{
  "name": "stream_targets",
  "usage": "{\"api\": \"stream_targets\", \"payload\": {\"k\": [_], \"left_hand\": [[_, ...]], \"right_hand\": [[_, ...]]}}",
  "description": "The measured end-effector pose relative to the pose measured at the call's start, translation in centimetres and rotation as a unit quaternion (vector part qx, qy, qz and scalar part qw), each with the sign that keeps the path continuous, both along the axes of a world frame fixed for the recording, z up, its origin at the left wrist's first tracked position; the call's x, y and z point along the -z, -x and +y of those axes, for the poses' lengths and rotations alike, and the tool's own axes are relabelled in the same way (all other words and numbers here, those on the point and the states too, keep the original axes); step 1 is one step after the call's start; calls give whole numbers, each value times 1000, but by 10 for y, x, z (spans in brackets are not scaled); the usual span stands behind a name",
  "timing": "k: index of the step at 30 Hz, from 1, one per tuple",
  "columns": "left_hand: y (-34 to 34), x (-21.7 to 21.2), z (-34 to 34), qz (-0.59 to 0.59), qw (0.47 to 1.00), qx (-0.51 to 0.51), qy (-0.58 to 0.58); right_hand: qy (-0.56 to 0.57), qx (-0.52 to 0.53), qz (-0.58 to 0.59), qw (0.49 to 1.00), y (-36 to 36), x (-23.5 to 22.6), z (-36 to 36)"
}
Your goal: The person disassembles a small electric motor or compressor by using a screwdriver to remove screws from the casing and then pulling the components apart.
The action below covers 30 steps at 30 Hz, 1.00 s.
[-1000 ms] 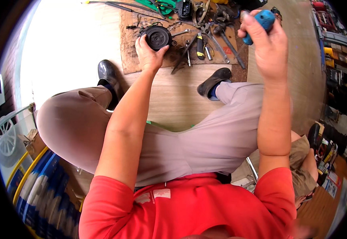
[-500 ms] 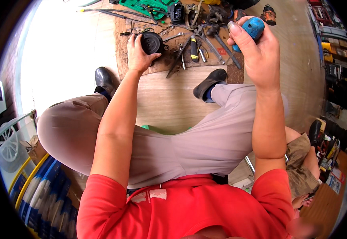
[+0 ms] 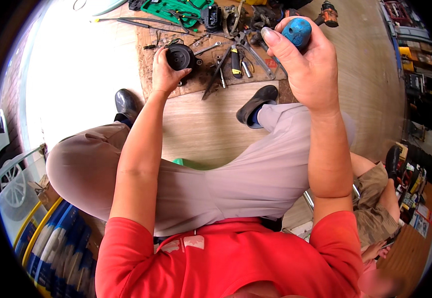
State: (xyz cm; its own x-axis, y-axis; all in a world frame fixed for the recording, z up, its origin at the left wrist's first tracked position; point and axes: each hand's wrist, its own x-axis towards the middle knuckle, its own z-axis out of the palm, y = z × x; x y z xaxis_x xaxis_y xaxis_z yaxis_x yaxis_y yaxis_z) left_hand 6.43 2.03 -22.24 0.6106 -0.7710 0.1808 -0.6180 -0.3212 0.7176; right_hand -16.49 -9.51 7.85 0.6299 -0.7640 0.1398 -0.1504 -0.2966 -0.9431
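I am gripping a round black part [image 3: 180, 56] with my left hand [image 3: 165, 74], fingers curled around its near side; it is sitting on the oil-stained cardboard sheet [image 3: 196, 82] laid on the wooden floor ahead of my feet. My right hand [image 3: 302, 64] is wrapped tight around a blue tool handle [image 3: 297, 31], thumb extended along its left side, raised above the cardboard's right end.

Compared with half a second ago, both hands are sitting in much the same places in the view; the left is still on the black part and the right is still closed on the blue handle, tilted slightly more to the right.

Loose wrenches and a yellow-handled screwdriver [image 3: 235, 55] are lying just right of the part. A green tool case [image 3: 178, 10] is lying open at the cardboard's far edge. An orange-and-black drill [image 3: 328, 13] is resting on the floor further right. Stacked blue-and-white packs [image 3: 52, 248] are standing at my lower left, behind a yellow rail. Small coloured boxes [image 3: 414, 74], too blurred to describe, are lining the right edge.
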Motion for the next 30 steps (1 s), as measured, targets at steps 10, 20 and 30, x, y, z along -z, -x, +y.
{"api": "stream_targets", "payload": {"k": [10, 20, 30], "left_hand": [[4, 0, 0, -21, 1000, -2, -2], [6, -2, 0, -30, 1000, -5, -8], [7, -3, 0, -25, 1000, -13, -1]], "right_hand": [[-4, -4, 9, 1000, -5, -2, 4], [-6, -19, 9, 1000, -9, 0, 4], [30, -13, 11, 999, -11, 3, 3]]}}
